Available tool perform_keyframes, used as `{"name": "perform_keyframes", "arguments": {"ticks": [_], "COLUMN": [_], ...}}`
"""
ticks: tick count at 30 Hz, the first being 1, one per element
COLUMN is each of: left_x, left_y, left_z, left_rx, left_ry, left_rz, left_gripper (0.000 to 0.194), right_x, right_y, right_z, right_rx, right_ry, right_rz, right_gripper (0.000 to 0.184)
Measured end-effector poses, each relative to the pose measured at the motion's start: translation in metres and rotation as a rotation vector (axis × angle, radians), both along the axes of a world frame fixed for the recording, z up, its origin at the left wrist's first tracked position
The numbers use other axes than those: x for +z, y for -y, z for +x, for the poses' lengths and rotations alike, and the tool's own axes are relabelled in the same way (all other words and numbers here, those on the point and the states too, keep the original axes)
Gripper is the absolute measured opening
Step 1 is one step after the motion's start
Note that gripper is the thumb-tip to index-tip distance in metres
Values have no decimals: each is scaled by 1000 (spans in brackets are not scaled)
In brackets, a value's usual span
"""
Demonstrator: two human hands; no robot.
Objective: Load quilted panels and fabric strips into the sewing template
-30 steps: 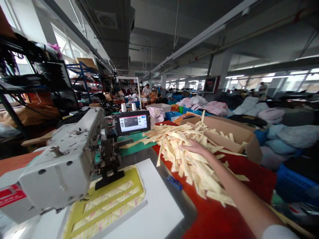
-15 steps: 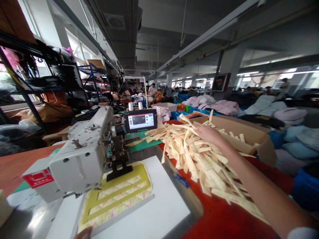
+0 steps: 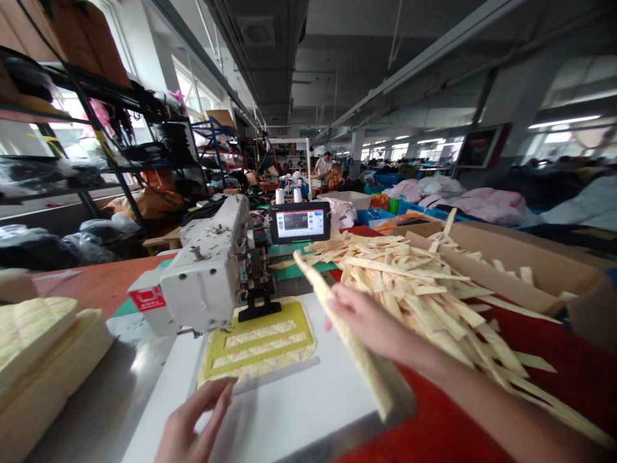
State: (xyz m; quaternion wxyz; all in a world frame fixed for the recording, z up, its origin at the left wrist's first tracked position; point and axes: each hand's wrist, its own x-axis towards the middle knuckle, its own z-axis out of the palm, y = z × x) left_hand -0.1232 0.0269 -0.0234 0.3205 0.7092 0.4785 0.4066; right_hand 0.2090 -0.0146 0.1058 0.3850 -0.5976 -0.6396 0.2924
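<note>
My right hand (image 3: 361,321) is closed around a long pale yellow fabric strip (image 3: 354,350), held aslant above the white plate (image 3: 289,411). At the lower left is my left hand (image 3: 197,418), its fingers bent and a gap showing between thumb and forefinger; nothing shows in it. Its fingertips are by the near-left corner of a yellow-green template (image 3: 216,344). Quilted, patterned fabric shows through the template's slots. The template lies under the black clamp (image 3: 260,310) of a white sewing machine (image 3: 200,276). A big heap of similar strips (image 3: 414,283) lies to the right.
A control screen (image 3: 299,222) stands behind the machine, with thread cones (image 3: 288,195) behind it. An open cardboard box (image 3: 549,257) holds more strips at right. Stacked quilted pieces (image 3: 43,360) sit at left. Shelves (image 3: 120,154) line the left side, and another person (image 3: 324,166) is far back.
My right hand has come from the heap toward the white plate with a strip in it. My left hand has moved further into view. The view has swung left.
</note>
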Motion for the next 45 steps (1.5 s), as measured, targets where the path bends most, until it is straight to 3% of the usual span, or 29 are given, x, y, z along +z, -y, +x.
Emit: {"name": "perform_keyframes", "arguments": {"ticks": [2,4,5,7,11,15,17,19,23,29,35,40,45], "left_x": [6,7,6,1,-8,-5,-3,-2,-2,1,0,3,-2], "left_y": [4,5,4,2,3,10,13,17,24,33,33,33,33], "left_z": [20,37,43,49,49,54,58,62,68,70,69,69,71], "left_rx": [-30,-20,0,65,190,75,53,75,46,-49,-59,-68,-47], "left_ry": [202,392,453,518,593,681,718,757,754,783,616,644,673], "left_rz": [-172,-265,-289,-301,-294,-513,-543,-548,-606,-733,-463,-493,-456], "left_gripper": [59,62,60,53,49,49,45,47,53,34,29,30,30], "right_x": [-62,-112,-129,-145,-135,-128,-132,-134,-130,-130,-136,-139,-136], "right_y": [12,26,32,40,42,43,42,36,15,3,5,5,8], "right_z": [-58,-99,-110,-120,-109,-100,-98,-96,-90,-89,-92,-91,-90], "right_rx": [199,237,253,283,302,426,497,468,256,194,184,186,181], "right_ry": [-364,-606,-640,-686,-786,-861,-842,-768,-627,-647,-702,-613,-575], "right_rz": [-268,-501,-535,-558,-589,-693,-725,-649,-279,-170,-160,-38,-50], "right_gripper": [39,57,62,63,57,54,54,52,39,30,21,15,22]}}
